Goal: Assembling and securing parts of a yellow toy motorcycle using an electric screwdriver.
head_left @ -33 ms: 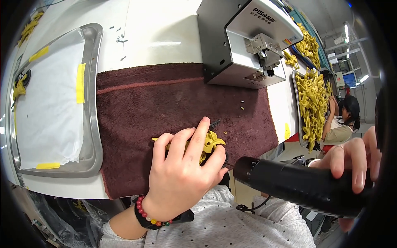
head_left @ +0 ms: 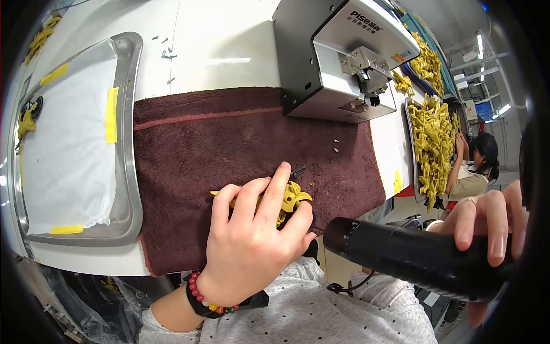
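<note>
My left hand [head_left: 252, 241] is closed over a yellow part [head_left: 295, 198], holding it down on a dark brown towel [head_left: 189, 155]. Most of that part is hidden under my palm and fingers. My right hand [head_left: 487, 223] grips a black cylindrical electric screwdriver [head_left: 418, 252], which lies almost level with its nose toward my left thumb. The thin bit reaches close to the part's near edge; whether it touches cannot be made out. Just past my left index fingertip lies a small dark threaded piece [head_left: 298, 171].
A metal tray [head_left: 133, 172] lined with white sheet stands at left, holding one yellow-and-black piece [head_left: 27, 121]. A grey screw-feeding machine [head_left: 344, 69] stands at the back. Loose screws [head_left: 168, 54] lie on the white table. At right, a tray of yellow parts [head_left: 429, 149] sits near a co-worker [head_left: 478, 166].
The fingers of my right hand have shifted slightly on the screwdriver. My left hand and the yellow part have stayed put.
</note>
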Tool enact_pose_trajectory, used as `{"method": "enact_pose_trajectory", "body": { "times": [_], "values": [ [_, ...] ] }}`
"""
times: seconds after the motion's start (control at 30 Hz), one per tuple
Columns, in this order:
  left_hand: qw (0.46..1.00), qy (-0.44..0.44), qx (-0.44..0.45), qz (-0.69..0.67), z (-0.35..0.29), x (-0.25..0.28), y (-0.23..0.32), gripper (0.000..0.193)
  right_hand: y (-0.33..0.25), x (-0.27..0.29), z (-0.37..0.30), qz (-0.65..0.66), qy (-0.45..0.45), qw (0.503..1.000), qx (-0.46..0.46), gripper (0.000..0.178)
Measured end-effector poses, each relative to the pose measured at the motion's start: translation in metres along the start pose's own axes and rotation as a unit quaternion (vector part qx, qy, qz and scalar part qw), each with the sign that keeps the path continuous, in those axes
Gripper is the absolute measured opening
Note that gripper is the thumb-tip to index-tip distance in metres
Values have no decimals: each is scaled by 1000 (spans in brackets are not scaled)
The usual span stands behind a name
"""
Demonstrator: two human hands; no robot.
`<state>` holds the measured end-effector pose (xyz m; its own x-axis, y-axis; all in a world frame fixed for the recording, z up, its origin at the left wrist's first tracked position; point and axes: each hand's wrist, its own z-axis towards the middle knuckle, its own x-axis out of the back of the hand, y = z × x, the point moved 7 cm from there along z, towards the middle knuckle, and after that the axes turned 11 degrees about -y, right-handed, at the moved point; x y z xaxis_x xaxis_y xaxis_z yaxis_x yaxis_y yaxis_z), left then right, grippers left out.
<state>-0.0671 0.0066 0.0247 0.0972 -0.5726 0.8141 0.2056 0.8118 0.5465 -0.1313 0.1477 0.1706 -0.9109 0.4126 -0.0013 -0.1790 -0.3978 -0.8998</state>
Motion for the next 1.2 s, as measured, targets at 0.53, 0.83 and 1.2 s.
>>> {"method": "enact_pose_trajectory", "body": {
  "times": [0.53,0.83,1.2],
  "values": [
    [1000,0,-7,2,0,-1,1,42,12,-5,18,4,48,998,42,28],
    [1000,7,-7,0,-1,1,1,42,-1,-17,15,-32,118,988,90,39],
    [1000,11,-4,2,2,-3,-1,42,4,-7,13,11,137,987,80,38]
  ]
}}
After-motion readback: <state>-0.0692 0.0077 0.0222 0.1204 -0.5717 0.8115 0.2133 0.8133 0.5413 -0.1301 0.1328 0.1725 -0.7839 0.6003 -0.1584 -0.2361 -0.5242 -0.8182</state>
